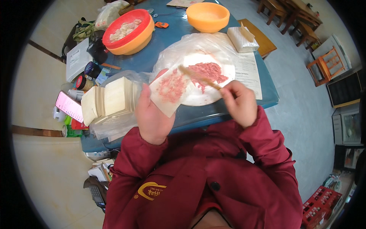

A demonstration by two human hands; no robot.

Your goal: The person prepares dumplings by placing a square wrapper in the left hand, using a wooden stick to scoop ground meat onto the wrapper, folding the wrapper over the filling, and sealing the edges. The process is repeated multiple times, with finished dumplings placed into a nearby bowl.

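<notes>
On my left hand lies a square dough wrapper smeared with pink minced meat, its edge under my thumb. My right hand grips the lower end of a thin wooden stick, slightly blurred, whose other end is over the wrapper's upper right. Behind both is a white plate bearing a mound of raw minced meat, with a clear plastic bag around its far side. Stacks of square wrappers sit on plastic to the left of my left hand.
A red basket of filled dumplings rests in an orange bowl at the far left. Another orange bowl, a tissue pack and a printed sheet are further right. A phone, jars and a can line the table's left side.
</notes>
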